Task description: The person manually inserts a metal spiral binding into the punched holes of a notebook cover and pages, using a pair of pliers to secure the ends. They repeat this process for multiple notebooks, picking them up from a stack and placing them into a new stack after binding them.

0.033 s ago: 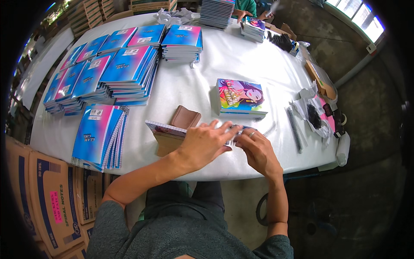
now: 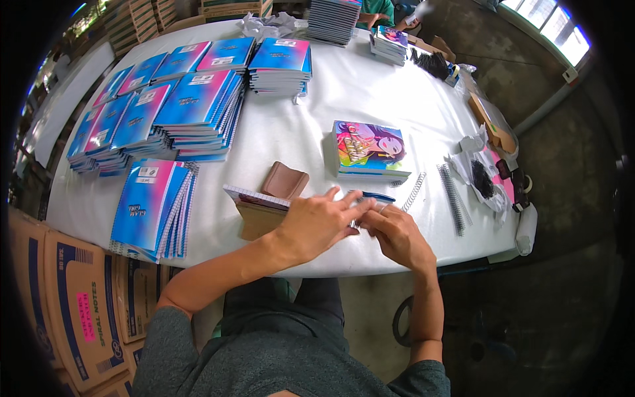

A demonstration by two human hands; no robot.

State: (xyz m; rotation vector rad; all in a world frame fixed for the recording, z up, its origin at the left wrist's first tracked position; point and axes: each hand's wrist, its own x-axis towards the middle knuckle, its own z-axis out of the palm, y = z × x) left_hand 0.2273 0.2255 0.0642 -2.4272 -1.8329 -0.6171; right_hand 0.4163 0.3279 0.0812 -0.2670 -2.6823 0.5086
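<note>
A notebook with ruled pages leans on a brown block-like stand in front of me. My left hand reaches over the notebook's right end, thumb below and fingers stretched above, gripping it. Close beside it, my right hand has its fingers pinched together; what they hold is hidden, though a bit of metal wire shows between the hands. Just beyond the fingers lies a blue pen-like tool. A loose wire spiral lies right of it, and a brown curved block stands behind the notebook.
A stack of colourful covers sits ahead. Bound blue-and-pink notebooks fill the table's left side. More wire spirals lie at right near crumpled paper. Cardboard boxes stand lower left. A co-worker's arm shows at the far edge.
My right hand has shifted slightly right and down, showing more of the blue tool. The loose spiral beside it looks sharper and more upright. The co-worker's hands moved a little.
</note>
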